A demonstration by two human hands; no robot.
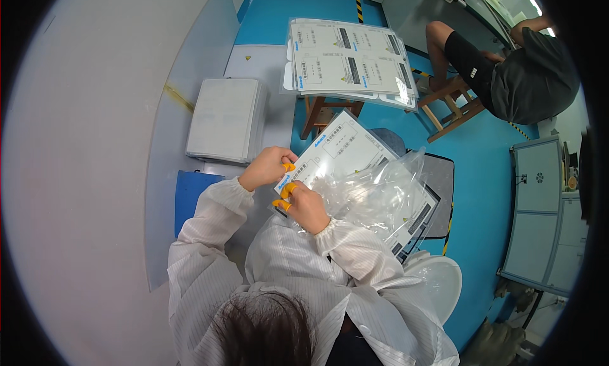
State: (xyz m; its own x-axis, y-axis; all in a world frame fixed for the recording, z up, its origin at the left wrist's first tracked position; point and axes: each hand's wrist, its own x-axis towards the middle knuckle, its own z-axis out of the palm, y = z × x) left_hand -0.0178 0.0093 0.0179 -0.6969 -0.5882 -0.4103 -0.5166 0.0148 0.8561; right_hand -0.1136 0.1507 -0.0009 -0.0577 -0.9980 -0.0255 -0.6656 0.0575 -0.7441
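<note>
A white printed panel (336, 149) with black and blue markings lies slanted in front of me, on top of other panels. Over its right part spreads a crumpled sheet of clear plastic film (380, 198). My left hand (269, 166) is closed at the panel's left edge, an orange finger cot on a fingertip. Just below, my right hand (306, 209) is bent inward at the panel's near left corner, with orange cots on its thumb and a finger. Its fingertips are drawn together; what lies between them is too small to make out.
Beyond, a stack of similar printed panels (352, 58) rests on a wooden stool (320, 115). A pale stack (225, 118) stands left, by a partition, above a blue bin (193, 191). A white round tub (441, 283) is near my right side. A seated person (507, 74) is far right.
</note>
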